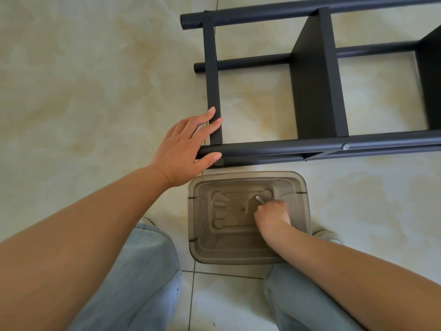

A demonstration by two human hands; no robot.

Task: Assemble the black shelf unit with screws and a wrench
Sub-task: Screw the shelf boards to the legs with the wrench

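The black shelf unit (315,75) lies on its side on the tiled floor, its round tubes and flat panels joined. A silver screw head (345,147) shows on the near tube. My left hand (188,144) rests on the unit's near left corner, fingers straight over the flat end bar and thumb along the near tube. My right hand (272,215) reaches down into a translucent grey plastic bin (303,187) and grips a small silver wrench (260,200), whose end sticks out past my fingers.
The bin stands on the floor between my knees, just in front of the shelf's near tube. My legs in light blue jeans (143,271) and two pale shoes flank it. Cream floor tiles (83,68) stretch away to the left.
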